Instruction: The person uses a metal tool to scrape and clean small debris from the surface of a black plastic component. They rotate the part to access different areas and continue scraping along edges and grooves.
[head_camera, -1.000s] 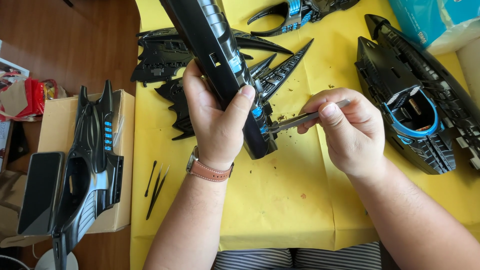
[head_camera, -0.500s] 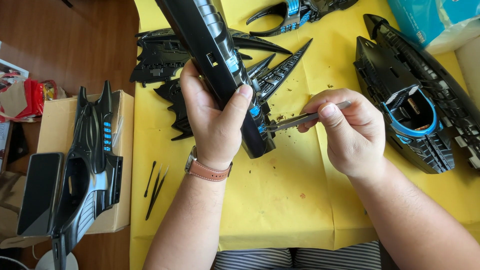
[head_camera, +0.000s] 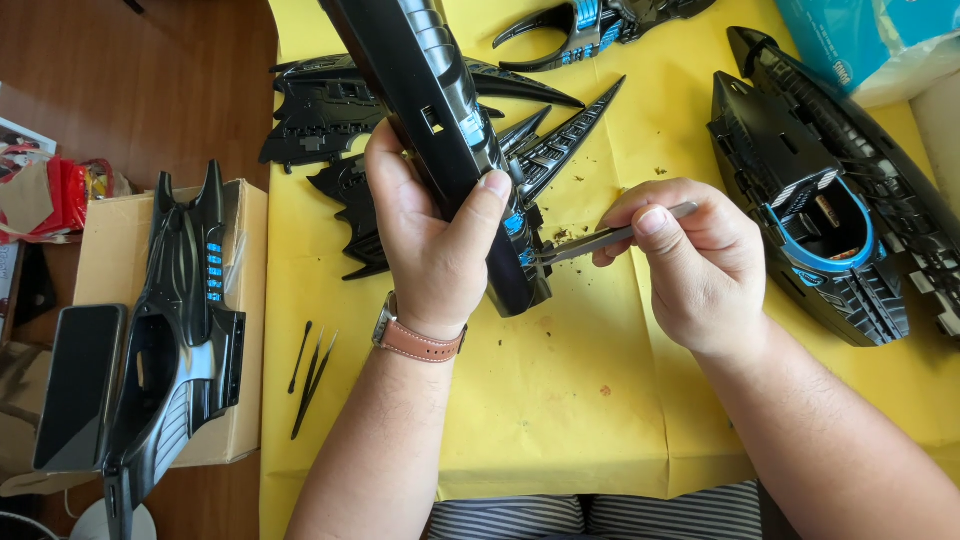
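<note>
Holding the long black plastic model body with blue stripes upright over the yellow paper sheet, the left hand is wrapped firmly around its lower part, the thumb pressed on the blue side. The right hand is pinched together on thin grey metal tweezers, whose tips are set against the lower edge of the body.

A slip is judged possible: if the tweezers are pushed too hard, the tip could jump toward the left thumb or scratch the plastic. Small brown crumbs could fall into the open black hull with a blue ring.

Little free room is left above, where spiky black wing parts lie close. More open paper is found below the hands, near the desk edge.
</note>
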